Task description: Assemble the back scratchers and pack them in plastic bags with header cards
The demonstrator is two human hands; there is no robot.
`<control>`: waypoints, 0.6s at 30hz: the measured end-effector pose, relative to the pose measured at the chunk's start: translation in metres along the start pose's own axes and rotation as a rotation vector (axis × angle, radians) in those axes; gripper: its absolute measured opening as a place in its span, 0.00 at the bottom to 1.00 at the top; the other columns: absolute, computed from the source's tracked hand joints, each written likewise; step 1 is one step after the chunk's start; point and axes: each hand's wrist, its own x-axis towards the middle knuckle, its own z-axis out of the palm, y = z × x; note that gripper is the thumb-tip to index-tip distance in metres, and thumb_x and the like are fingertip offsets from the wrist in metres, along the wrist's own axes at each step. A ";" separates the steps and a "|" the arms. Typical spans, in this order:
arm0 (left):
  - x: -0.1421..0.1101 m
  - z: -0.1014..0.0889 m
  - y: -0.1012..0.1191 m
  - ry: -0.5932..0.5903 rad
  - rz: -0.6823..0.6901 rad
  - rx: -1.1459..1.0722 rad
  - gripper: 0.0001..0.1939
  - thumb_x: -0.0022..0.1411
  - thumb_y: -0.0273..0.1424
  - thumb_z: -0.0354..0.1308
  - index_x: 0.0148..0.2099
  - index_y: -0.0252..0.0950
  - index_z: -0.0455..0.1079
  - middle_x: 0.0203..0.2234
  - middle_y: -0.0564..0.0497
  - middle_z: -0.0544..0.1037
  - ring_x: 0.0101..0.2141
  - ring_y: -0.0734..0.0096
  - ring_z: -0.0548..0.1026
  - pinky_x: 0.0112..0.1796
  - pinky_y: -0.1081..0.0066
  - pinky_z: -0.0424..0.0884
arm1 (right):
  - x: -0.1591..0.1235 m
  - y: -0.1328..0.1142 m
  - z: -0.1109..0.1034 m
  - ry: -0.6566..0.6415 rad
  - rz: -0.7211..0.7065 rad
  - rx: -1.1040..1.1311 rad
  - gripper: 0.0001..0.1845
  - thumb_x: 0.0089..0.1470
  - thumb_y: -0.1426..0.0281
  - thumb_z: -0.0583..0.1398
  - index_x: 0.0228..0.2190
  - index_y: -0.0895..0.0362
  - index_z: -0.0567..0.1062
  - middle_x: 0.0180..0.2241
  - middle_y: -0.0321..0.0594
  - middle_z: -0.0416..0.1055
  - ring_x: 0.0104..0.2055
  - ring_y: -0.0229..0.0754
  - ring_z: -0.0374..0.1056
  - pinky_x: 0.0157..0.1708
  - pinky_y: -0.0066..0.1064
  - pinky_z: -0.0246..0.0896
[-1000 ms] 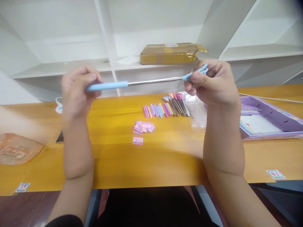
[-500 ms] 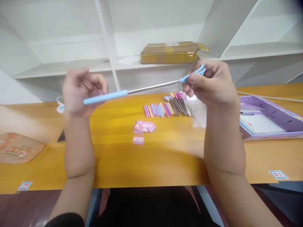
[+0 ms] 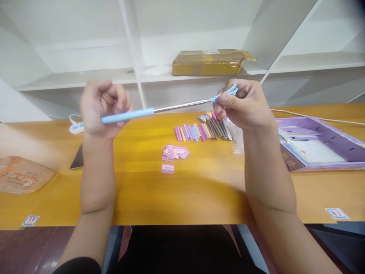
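Observation:
A telescopic back scratcher (image 3: 182, 105) with a light-blue handle, a silver rod and a small blue claw head is held nearly level above the table. My right hand (image 3: 245, 102) pinches the claw end between thumb and fingers. My left hand (image 3: 104, 108) has its fingers curled at the handle, whose end lies against the palm. Below on the table is a row of coloured handle sleeves (image 3: 192, 132). Beside them lie several metal rods with coloured claw heads (image 3: 218, 127). Nearer me is a small pile of pink printed labels (image 3: 174, 152), with a single pink label (image 3: 168, 169) in front.
To the right stands an open purple box (image 3: 339, 142) with papers and a pen inside. An orange plastic packet (image 3: 25, 175) and a dark flat object (image 3: 76, 158) lie at left. A taped cardboard box (image 3: 209, 62) sits on the white shelf behind. A clear bag is partly hidden by my right arm.
My right hand has moved left toward my left hand, and a slightly shorter length of silver rod shows. Both hands still hold the back scratcher.

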 end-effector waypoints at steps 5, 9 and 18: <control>0.000 0.001 -0.002 -0.033 -0.028 0.217 0.26 0.74 0.47 0.52 0.23 0.46 0.60 0.18 0.51 0.53 0.18 0.66 0.52 0.22 0.57 0.51 | -0.001 0.002 0.009 -0.020 0.021 -0.025 0.32 0.52 0.49 0.85 0.26 0.52 0.74 0.25 0.35 0.77 0.21 0.32 0.66 0.20 0.30 0.66; 0.002 0.005 -0.005 -0.026 -0.041 0.500 0.26 0.76 0.55 0.39 0.30 0.47 0.60 0.20 0.51 0.54 0.21 0.62 0.59 0.26 0.57 0.60 | -0.001 0.007 0.023 -0.008 0.042 -0.026 0.35 0.49 0.46 0.85 0.26 0.53 0.72 0.24 0.37 0.76 0.20 0.32 0.65 0.21 0.31 0.67; 0.002 0.010 -0.009 -0.002 -0.013 0.538 0.28 0.76 0.57 0.37 0.30 0.47 0.57 0.20 0.51 0.55 0.20 0.63 0.60 0.23 0.58 0.62 | -0.002 0.015 0.041 -0.047 0.054 0.004 0.34 0.52 0.46 0.84 0.27 0.53 0.73 0.24 0.35 0.76 0.21 0.32 0.65 0.21 0.29 0.68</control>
